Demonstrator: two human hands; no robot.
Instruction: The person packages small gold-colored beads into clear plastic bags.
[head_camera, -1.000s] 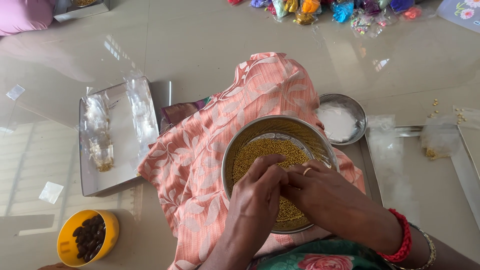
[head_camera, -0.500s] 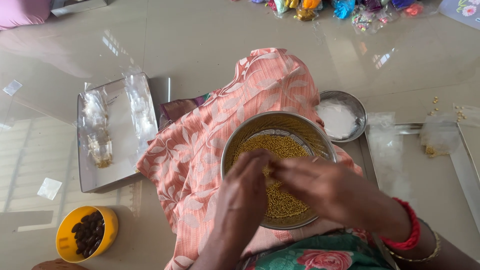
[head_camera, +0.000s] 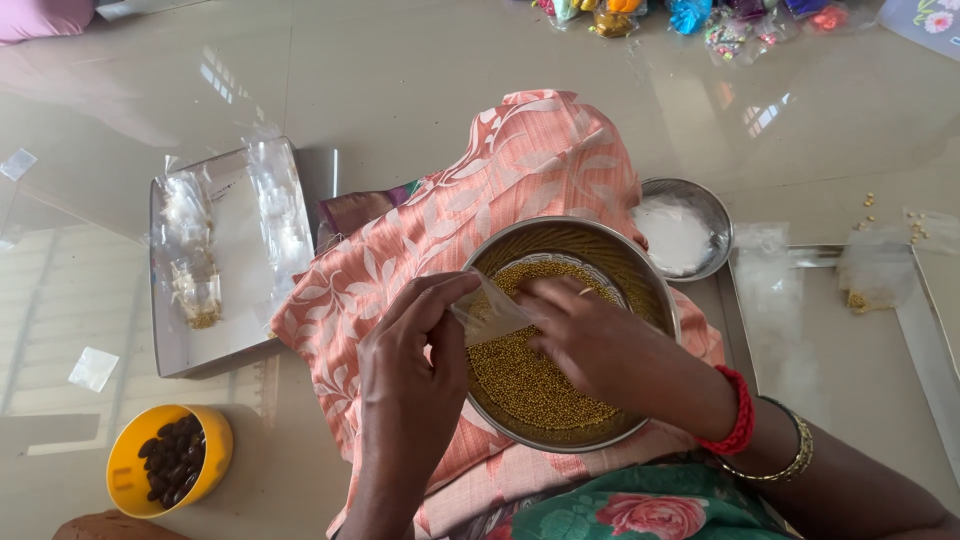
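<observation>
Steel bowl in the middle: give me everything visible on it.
The steel bowl is round, shiny metal with a ridged inner wall, upright on peach leaf-print cloth over the person's lap. It is partly filled with tiny golden beads. The right hand reaches inside it; the left hand holds a small clear plastic bag over its near-left rim.

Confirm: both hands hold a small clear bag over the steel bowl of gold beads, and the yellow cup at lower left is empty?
Not quite. The head view shows the yellow cup holds dark brown pieces. The rest stands: left hand and right hand hold the clear bag over the steel bowl.
</observation>
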